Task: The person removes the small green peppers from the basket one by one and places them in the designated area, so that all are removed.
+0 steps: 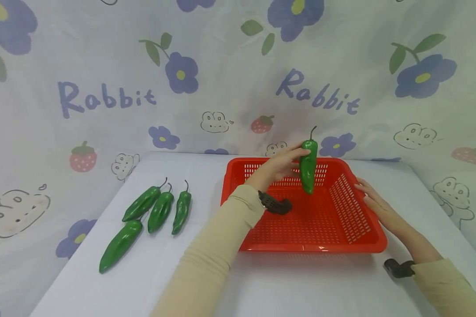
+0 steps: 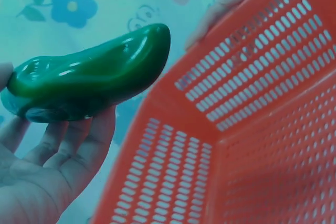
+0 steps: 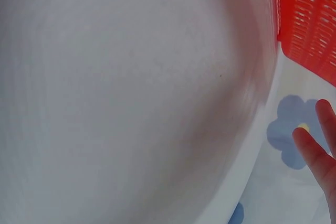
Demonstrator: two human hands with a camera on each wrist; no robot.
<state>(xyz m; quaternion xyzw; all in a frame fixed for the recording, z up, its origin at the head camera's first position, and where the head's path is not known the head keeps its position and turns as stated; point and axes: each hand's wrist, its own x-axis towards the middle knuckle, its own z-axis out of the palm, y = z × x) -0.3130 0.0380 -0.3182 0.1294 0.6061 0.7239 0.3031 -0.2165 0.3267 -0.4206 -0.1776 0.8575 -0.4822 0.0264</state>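
Observation:
My left hand holds a glossy green chili pepper up over the red plastic basket, thumb and fingers at the pepper's stem end. In the head view the pepper hangs with its stem up and its tip down. The left wrist view shows the same pepper lengthwise between thumb and fingers, near the basket's rim. My right hand rests against the basket's right rim with its fingers extended. Two of its fingers show at the edge of the right wrist view.
Several more green peppers lie on the white table left of the basket. Behind the table hangs a white cloth printed with flowers, rabbits and strawberries. The basket has slotted walls and a raised rim.

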